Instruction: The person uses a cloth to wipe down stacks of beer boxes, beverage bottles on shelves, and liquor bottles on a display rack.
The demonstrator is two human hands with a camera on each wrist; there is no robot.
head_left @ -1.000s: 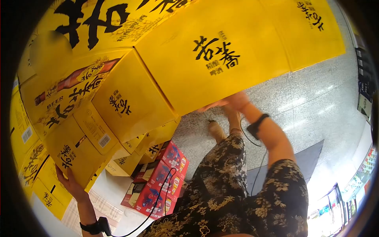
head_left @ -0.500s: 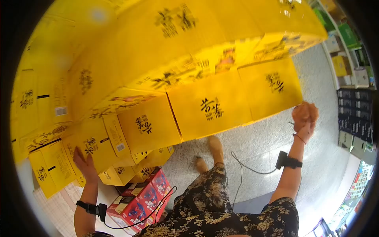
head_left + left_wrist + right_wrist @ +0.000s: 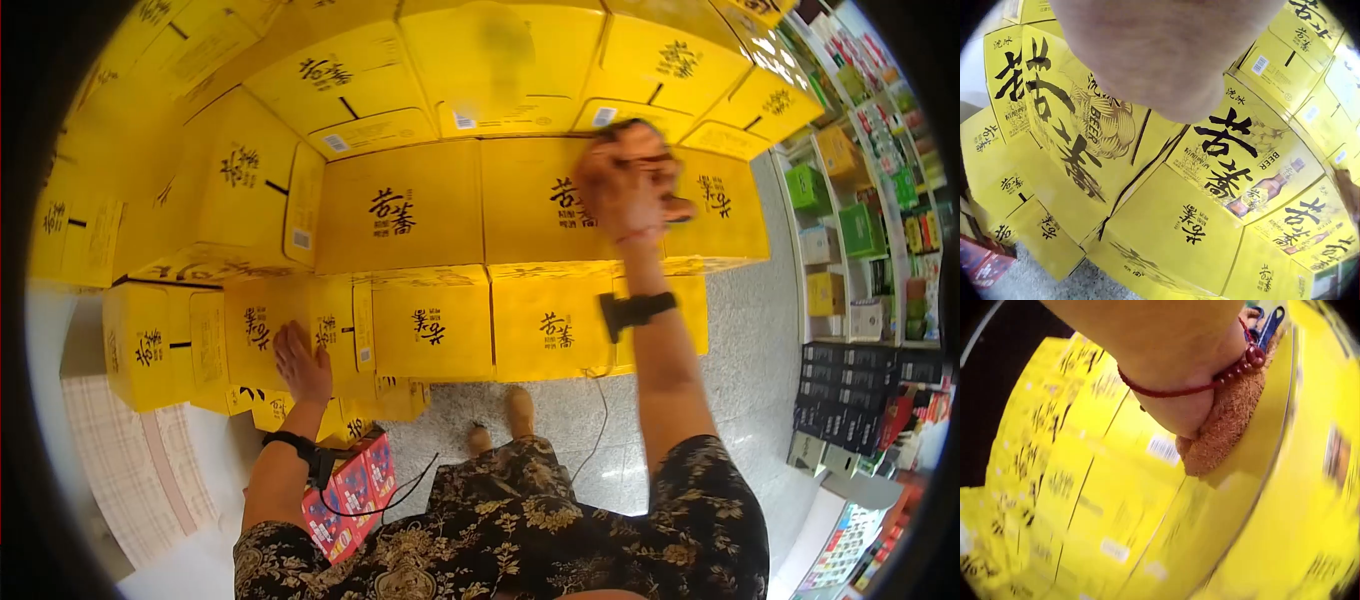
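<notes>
We find the right hand (image 3: 622, 190) at two o'clock in the head view, gripping a brown cloth (image 3: 1229, 431) that is bunched against the palm; blur prevents us from saying how tightly the fingers close. Both are over a yellow box (image 3: 530, 225) in the middle tier, and we cannot confirm contact. We note a red bracelet (image 3: 1255, 356) on that wrist. The left hand (image 3: 303, 365), at eight o'clock, has hold of nothing: its fingers are extended and rest on the printed face of a lower box (image 3: 280, 300). Stacked yellow cartons (image 3: 500, 65) rise toward twelve o'clock. We record red boxes (image 3: 350, 500) at seven o'clock, shoes (image 3: 520, 410) near six, and stocked shelves (image 3: 850, 200) between two and three.
</notes>
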